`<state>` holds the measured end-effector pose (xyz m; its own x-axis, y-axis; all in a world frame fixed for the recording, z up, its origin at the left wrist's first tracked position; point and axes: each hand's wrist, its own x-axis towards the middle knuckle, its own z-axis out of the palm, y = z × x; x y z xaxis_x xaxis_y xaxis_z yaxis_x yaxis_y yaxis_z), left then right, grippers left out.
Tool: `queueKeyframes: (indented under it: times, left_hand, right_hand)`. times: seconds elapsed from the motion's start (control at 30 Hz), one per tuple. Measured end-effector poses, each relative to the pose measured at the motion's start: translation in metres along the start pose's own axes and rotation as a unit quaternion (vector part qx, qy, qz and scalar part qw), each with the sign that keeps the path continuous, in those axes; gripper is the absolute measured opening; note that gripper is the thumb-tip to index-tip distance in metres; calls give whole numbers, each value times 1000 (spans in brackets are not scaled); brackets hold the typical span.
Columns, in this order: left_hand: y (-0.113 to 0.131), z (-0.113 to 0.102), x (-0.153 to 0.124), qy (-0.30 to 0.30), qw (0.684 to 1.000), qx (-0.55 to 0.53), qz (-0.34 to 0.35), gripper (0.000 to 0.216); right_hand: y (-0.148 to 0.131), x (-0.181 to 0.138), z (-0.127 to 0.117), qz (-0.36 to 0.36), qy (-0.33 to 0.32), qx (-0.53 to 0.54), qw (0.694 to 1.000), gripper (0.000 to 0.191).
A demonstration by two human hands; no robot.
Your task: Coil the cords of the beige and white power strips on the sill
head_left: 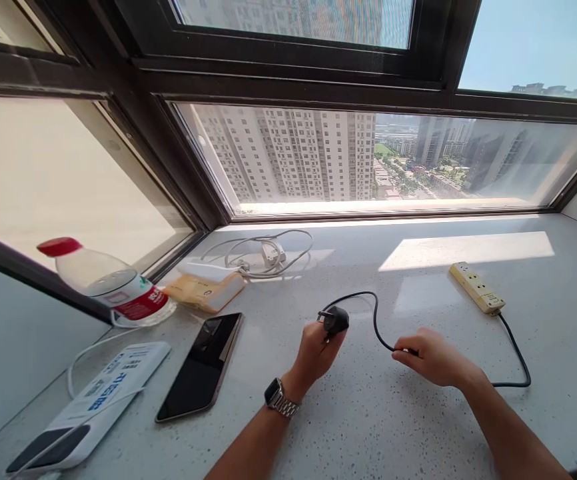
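A black power plug (337, 321) is gripped in my left hand (317, 352), its prongs pointing left. From the plug a black cord (376, 313) arches over to my right hand (433, 357), whose fingers pinch it. The cord comes out beyond my right wrist, bends upward and joins a cream-coloured power strip (477, 288) lying on the speckled white counter. My left wrist wears a watch (281, 398) with a metal band.
Left of my hands lies a dark smartphone (201, 367). Farther left are a white box-shaped device (91, 403) with a thin cable, a red-capped bottle (113, 287) and a yellow tissue pack (206, 290). A coiled white cord (268, 270) rests near the window frame (298, 87).
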<state>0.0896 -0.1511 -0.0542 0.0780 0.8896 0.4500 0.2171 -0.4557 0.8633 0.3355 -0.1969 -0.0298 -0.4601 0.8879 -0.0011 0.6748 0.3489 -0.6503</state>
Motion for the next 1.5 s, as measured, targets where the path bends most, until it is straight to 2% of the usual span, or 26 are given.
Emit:
queueKeyframes:
  times: [0.13, 0.23, 0.33, 0.47, 0.6, 0.73, 0.87, 0.93, 1.07, 1.27, 1.4, 1.5]
  left_hand:
    - [6, 16, -10, -133, 991, -4, -4, 35]
    - [9, 20, -10, -176, 984, 22, -14, 34]
    - [10, 23, -9, -183, 982, 29, -35, 40]
    - [12, 25, -13, -199, 977, -24, -70, 43]
    - [17, 25, -20, -219, 969, -84, -83, 43]
    - [17, 27, -24, -236, 958, -119, -114, 40]
    - [12, 34, -29, -266, 944, -140, -139, 54]
    - [10, 38, -31, -270, 947, -122, -127, 58]
    - [10, 43, -31, -282, 953, -69, -81, 53]
    - [16, 46, -33, -386, 919, -75, -40, 45]
    - [23, 46, -35, -402, 910, -98, -34, 46]
    - [25, 42, -32, -372, 915, -139, -64, 45]
  right_hand:
    - [0, 7, 13, -19, 129, 55, 990, 34]
    - [2, 10, 24, -54, 203, 157, 965, 35]
    - [-2, 10, 37, -95, 211, 231, 945, 32]
    - [-14, 7, 54, -156, 184, 252, 937, 28]
    - [-20, 7, 65, -159, 197, 211, 944, 30]
    - [-17, 11, 72, -150, 214, 147, 954, 43]
    - [-18, 15, 76, -153, 260, 122, 945, 55]
    - [-20, 16, 77, -149, 282, 134, 938, 56]
    - [-22, 14, 76, -134, 328, 174, 919, 51]
    - [-27, 20, 71, -146, 434, 168, 873, 51]
    - [-28, 24, 69, -156, 406, 218, 874, 50]
    - [-24, 23, 70, -134, 325, 284, 892, 51]
